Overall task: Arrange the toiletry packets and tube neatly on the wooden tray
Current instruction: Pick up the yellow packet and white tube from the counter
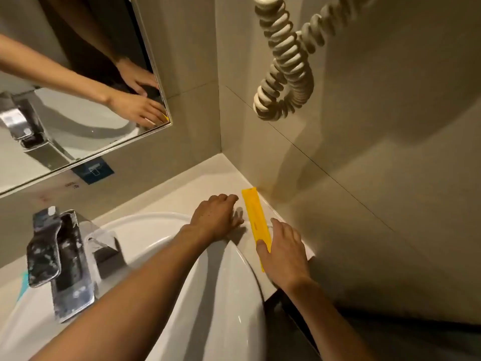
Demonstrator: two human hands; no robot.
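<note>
A long yellow toiletry packet [256, 220] lies on the pale counter along the right-hand wall, its far end near the corner. My right hand [283, 252] rests on the packet's near end, thumb pressed on it and fingers spread over its right side. My left hand [216, 217] lies palm down on the counter just left of the packet, fingers curled, with nothing visible in it. A small pale item under the right fingers is too hidden to identify. No wooden tray and no tube appear in view.
A white basin [166, 269] fills the lower middle, its rim under my left wrist. A chrome faucet [59, 256] stands at the left. A mirror [78, 82] hangs on the back wall. A coiled cord [283, 63] dangles above the corner.
</note>
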